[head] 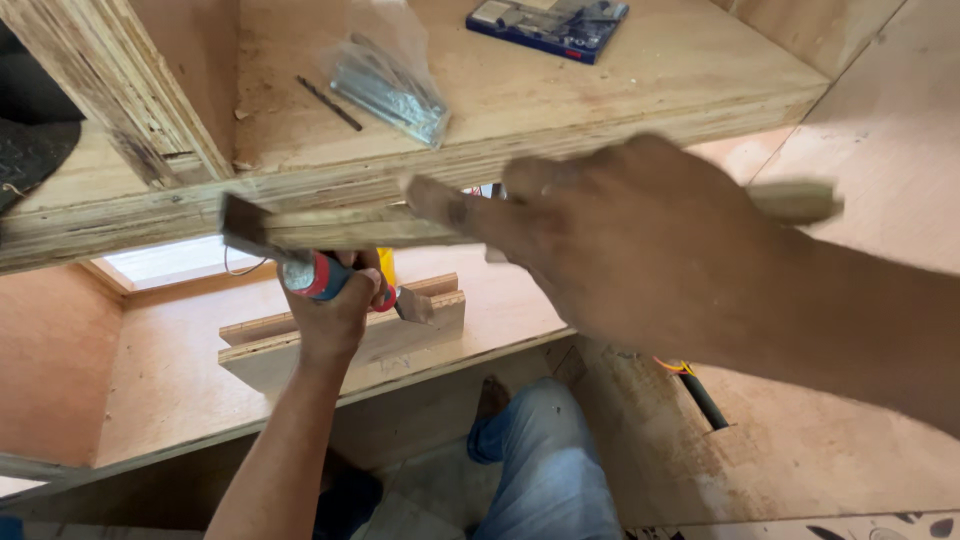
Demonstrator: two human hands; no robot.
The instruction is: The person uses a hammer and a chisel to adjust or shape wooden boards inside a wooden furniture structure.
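Observation:
My left hand (pixel 335 310) is closed around the red and blue handle of a tool (pixel 312 277), just below the front edge of a thick plywood shelf (pixel 560 125). My right hand (pixel 640 240) is blurred with motion. It grips a long thin wooden strip (pixel 330 228) that lies level along the underside of that shelf edge. The strip's right end (pixel 800 200) sticks out past my wrist. Its dark left end sits right above my left hand, and I cannot tell whether that dark part is wood or the tool's head.
On the shelf top lie a clear bag of metal fasteners (pixel 392 88), a thin dark bit (pixel 328 103) and a blue case (pixel 550 25). Wood offcuts (pixel 345 340) rest on the lower board. My knee in blue jeans (pixel 545 460) is below. A black and yellow cable (pixel 695 385) lies at right.

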